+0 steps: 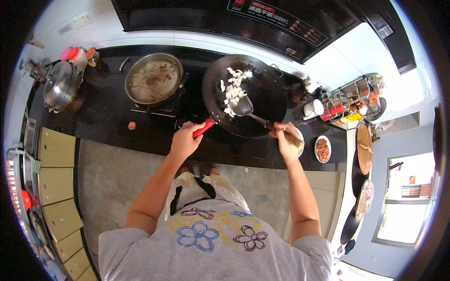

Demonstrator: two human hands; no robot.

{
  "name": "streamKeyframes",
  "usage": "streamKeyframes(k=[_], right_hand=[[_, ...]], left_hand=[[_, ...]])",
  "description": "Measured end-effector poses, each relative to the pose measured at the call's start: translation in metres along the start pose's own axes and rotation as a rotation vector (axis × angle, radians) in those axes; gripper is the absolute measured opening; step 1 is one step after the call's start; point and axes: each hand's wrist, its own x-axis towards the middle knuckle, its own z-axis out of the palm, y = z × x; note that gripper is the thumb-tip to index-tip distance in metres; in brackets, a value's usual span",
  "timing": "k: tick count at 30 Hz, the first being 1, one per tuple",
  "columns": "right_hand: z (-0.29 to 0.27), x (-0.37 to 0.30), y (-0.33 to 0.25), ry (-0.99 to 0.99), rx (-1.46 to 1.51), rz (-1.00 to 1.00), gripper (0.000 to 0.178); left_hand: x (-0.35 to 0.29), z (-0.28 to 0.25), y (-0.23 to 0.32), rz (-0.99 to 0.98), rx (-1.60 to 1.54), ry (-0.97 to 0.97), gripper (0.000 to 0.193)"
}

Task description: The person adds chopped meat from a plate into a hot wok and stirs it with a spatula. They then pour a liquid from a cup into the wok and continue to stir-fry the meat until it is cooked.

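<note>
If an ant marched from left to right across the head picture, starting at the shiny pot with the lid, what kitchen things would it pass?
Shiny lidded pot → wide steel pan → black wok → small white bowl → round wooden board → window.

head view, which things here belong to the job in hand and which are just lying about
Part of the job:
wok, its red handle in the left grip
spatula in the right grip
white food pieces
perhaps the bowl of meat

Just lying about, it seems:
lidded pot
jars
small orange thing on the counter
</note>
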Motion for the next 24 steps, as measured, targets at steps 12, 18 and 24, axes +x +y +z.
streamKeyframes(k=[12, 18, 24], right_hand=[[-0.021, 0.040, -0.071, 0.011, -0.013, 0.127, 0.014], [0.022, 0.048, -0.085, 0.034, -0.029, 0.139, 0.013], [0.049, 0.081, -0.029, 0.335, 0.243, -0.057, 0.016]], left_hand=[[0.003, 0.003, -0.002, 0.034, 0.028, -0.014, 0.042], [0.001, 0.005, -0.005, 0.025, 0.037, 0.001, 0.043], [0.001, 0.003, -0.001, 0.030, 0.044, 0.015, 0.038]])
